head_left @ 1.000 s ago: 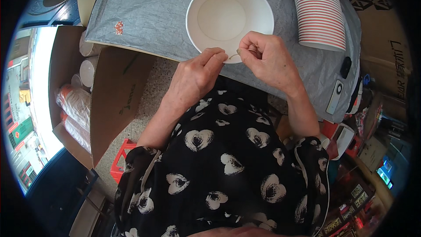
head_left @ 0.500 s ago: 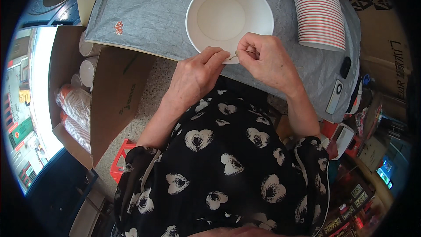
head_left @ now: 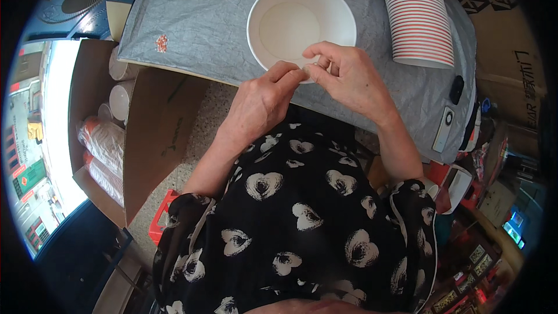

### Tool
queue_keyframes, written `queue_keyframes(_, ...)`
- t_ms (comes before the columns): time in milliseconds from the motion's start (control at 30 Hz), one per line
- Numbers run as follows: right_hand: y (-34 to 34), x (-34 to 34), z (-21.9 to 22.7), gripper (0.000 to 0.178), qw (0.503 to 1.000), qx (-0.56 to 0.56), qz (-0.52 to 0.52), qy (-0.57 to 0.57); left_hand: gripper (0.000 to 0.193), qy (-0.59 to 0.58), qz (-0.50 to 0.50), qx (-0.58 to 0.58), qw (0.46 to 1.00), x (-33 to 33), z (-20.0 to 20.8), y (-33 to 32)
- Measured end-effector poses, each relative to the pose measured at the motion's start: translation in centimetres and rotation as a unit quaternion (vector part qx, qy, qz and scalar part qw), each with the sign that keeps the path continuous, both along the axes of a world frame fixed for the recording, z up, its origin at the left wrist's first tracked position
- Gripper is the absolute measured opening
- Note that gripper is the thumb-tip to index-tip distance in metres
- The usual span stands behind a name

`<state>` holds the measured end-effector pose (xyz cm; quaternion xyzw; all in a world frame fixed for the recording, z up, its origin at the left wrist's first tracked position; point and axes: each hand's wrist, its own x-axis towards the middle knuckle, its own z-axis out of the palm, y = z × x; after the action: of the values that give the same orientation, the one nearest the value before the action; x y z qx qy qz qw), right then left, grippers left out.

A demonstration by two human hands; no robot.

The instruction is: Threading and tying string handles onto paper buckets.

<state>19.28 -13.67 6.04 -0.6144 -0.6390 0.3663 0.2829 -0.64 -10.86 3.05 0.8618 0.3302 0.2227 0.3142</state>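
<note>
**White paper bowl pinched at the worktop's near edge**

The white paper bowl (head_left: 301, 23) sits upright by the worktop's (head_left: 192, 35) near edge. Left hand (head_left: 261, 102) and right hand (head_left: 346, 75) meet fingertip to fingertip, pinching its near rim, probably to steady it.

An open brown cardboard box (head_left: 157, 139) stands on the floor left of the worktop, with plastic-wrapped sleeves of cups (head_left: 104, 151) inside. Another brown carton (head_left: 511, 64) with dark print sits at the right. A small lit screen (head_left: 512, 231) glows at lower right.
</note>
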Motion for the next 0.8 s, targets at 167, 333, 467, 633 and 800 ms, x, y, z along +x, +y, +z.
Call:
queue_keyframes(167,-0.5,0.3,0.0,0.032,0.981,0.053,-0.069,0.175,0.020,-0.065,0.024,-0.024,0.997,1.0,-0.1,1.0)
queue_keyframes(333,-2.1,-0.3,-1.4,0.029,0.943,0.254,-0.196,0.092,0.015,-0.106,0.053,-0.101,0.988,2.3,0.9,1.9)
queue_keyframes(467,-3.6,-1.0,-3.7,0.012,0.937,0.241,-0.233,0.102,0.015,-0.109,0.073,-0.152,0.980,3.0,1.3,2.6)
queue_keyframes(633,-2.3,-1.7,-5.9,0.015,0.933,0.148,-0.270,0.186,0.016,-0.104,0.055,-0.160,0.980,4.0,1.0,2.1)
queue_keyframes(800,-2.1,-1.7,-6.7,0.010,0.919,0.138,-0.294,0.221,0.017,-0.106,0.028,-0.138,0.984,4.2,1.1,1.7)
